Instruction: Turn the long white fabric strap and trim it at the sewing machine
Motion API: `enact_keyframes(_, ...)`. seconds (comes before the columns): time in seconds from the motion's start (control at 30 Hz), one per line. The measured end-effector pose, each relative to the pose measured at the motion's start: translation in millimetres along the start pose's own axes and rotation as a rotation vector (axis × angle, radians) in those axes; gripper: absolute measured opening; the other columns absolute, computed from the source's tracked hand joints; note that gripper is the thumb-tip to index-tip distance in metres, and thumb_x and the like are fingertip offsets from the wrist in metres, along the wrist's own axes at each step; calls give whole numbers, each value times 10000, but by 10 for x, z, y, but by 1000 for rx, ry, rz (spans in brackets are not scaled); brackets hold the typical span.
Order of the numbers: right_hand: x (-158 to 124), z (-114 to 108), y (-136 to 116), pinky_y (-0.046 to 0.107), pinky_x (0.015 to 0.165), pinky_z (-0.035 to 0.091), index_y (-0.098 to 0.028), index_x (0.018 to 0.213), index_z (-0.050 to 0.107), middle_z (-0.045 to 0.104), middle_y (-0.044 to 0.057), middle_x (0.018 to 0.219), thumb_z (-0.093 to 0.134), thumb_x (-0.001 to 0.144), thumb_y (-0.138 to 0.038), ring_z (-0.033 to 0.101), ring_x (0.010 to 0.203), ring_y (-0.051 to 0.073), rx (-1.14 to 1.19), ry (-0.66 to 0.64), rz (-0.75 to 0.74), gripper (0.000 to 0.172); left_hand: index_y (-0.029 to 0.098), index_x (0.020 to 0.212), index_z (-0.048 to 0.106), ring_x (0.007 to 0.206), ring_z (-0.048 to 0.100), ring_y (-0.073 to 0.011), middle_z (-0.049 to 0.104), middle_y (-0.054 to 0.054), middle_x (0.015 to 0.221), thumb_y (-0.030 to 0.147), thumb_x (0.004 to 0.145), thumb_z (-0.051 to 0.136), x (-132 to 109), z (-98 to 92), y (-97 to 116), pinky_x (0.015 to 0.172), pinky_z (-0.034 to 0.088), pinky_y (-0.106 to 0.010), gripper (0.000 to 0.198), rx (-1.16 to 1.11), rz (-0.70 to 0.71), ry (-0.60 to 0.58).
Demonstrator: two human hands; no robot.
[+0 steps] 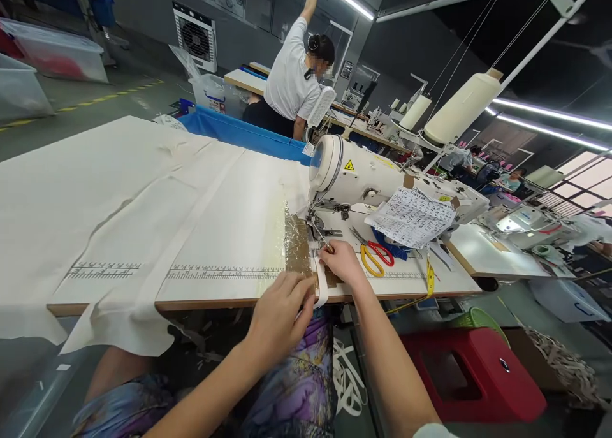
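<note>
A white sewing machine stands on the table. My right hand is closed near its needle area, fingers pinched round a thin pointed tool. A white elastic strip curves over the table's front edge between my hands. My left hand rests at that edge beside the strip, its fingers bent and pressed together; whether they hold the strip is hidden. Brown tape covers the tabletop left of the needle. Cream fabric lies across the left of the table and hangs over its front.
Red-handled scissors and yellow-handled scissors lie right of my right hand. A written paper leans on the machine. A yellow measuring tape hangs at the front edge. A person sits beyond a blue cloth bin. A red stool stands lower right.
</note>
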State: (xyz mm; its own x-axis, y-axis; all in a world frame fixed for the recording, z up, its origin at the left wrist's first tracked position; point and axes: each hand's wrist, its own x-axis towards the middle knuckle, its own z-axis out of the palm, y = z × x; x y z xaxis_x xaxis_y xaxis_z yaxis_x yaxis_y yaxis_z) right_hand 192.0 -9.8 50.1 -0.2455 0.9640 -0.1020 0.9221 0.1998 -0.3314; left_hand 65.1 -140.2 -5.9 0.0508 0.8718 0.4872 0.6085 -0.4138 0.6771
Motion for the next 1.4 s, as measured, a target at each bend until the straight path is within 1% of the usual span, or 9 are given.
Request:
enact_keyframes(0.17, 21, 2, -14, 212, 579, 296, -163, 700, 621, 642, 3, 676, 567, 853, -218, 523, 634, 122, 6, 54, 4, 172, 124, 1221, 609, 999, 546, -294, 628, -130, 1056, 206, 940, 459, 351, 52, -58, 826, 483, -442, 329, 369, -11, -133)
enact_keyframes(0.33, 150, 3, -94, 235, 562, 271, -177, 741, 659, 656, 24, 734, 563, 831, -216, 538, 684, 152, -46, 67, 44, 137, 129, 1231, 621, 1023, 535, -306, 616, -134, 1053, 209, 944, 441, 626, 35, -184, 821, 459, -434, 348, 488, -30, -204)
enact_keyframes(0.43, 230, 27, -125, 245, 554, 256, -182, 737, 657, 678, 40, 801, 566, 806, -185, 564, 748, 174, -77, 63, 60, 115, 118, 1139, 661, 1015, 532, -312, 611, -145, 1034, 197, 942, 428, 733, 11, -238, 804, 447, -428, 315, 536, -11, -265)
enact_keyframes(0.77, 202, 114, -142, 262, 558, 232, -180, 787, 641, 687, 59, 839, 546, 853, -205, 595, 778, 194, -118, 123, 77, 118, 90, 1026, 672, 980, 532, -308, 614, -158, 995, 200, 947, 419, 834, 85, -339, 782, 428, -419, 288, 566, 35, -263)
enact_keyframes(1.0, 172, 178, -103, 248, 628, 322, -176, 861, 628, 687, 49, 855, 504, 922, -224, 606, 802, 183, -72, 181, 21, 146, 111, 1091, 667, 974, 537, -300, 617, -142, 1002, 215, 953, 434, 809, 94, -368, 780, 421, -414, 290, 550, 90, -212)
enact_keyframes(1.07, 117, 115, -59, 246, 660, 364, -173, 945, 626, 693, 41, 881, 523, 923, -247, 620, 818, 185, -49, 168, -23, 129, 112, 1092, 668, 975, 539, -299, 618, -141, 997, 220, 952, 440, 797, 95, -370, 771, 417, -412, 288, 566, 108, -199)
enact_keyframes(1.17, -84, 2, 59, 266, 743, 428, -134, 1130, 580, 694, 75, 980, 438, 952, -209, 640, 898, 200, -33, 172, -83, 240, 112, 1051, 672, 968, 544, -295, 618, -139, 985, 225, 955, 443, 782, 96, -369, 751, 416, -407, 273, 588, 127, -183)
enact_keyframes(1.27, -377, -29, 226, 302, 845, 460, -114, 1198, 588, 691, 120, 1105, 354, 980, -205, 646, 1008, 225, -66, 206, -210, 332, 112, 1025, 668, 956, 549, -290, 622, -135, 984, 230, 958, 446, 770, 96, -365, 742, 415, -405, 260, 589, 141, -183)
enact_keyframes(1.4, -622, 71, 356, 285, 759, 482, -170, 1198, 651, 722, 91, 1109, 403, 989, -274, 691, 928, 221, -183, 266, -245, 341, 97, 1040, 659, 966, 549, -296, 626, -144, 1000, 227, 954, 457, 764, 102, -357, 748, 418, -406, 255, 585, 142, -179)
